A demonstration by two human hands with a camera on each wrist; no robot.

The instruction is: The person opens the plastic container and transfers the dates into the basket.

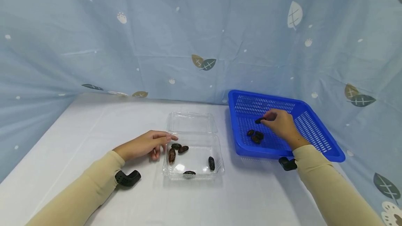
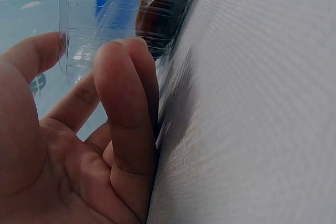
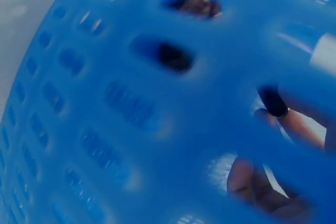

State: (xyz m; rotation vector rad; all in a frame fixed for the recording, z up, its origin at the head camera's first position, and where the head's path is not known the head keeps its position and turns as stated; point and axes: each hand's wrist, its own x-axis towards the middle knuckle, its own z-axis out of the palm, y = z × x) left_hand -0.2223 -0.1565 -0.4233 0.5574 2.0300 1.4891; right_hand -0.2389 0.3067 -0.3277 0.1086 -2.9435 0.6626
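Note:
In the head view, my left hand [image 1: 149, 144] is at the left side of a clear plastic clamshell box [image 1: 201, 152], one finger reaching over its rim. Its lower fingers [image 2: 123, 93] rest on the table beside the outer wall in the left wrist view. Several brown dates lie in the box, one of them a long date [image 1: 171, 156] by the left wall. Over the blue basket [image 1: 267, 152], my right hand [image 1: 281, 125] pinches a dark date [image 1: 259, 120] between thumb and fingers. A small cluster of dates [image 1: 255, 138] lies on the basket floor below it.
The box's lid [image 1: 191, 122] is folded back, away from me. A patterned blue curtain [image 1: 176, 37] hangs behind the white table [image 1: 125, 201], with the basket close against it. The basket's slotted wall [image 3: 126, 103] stands between the right wrist camera and the fingers.

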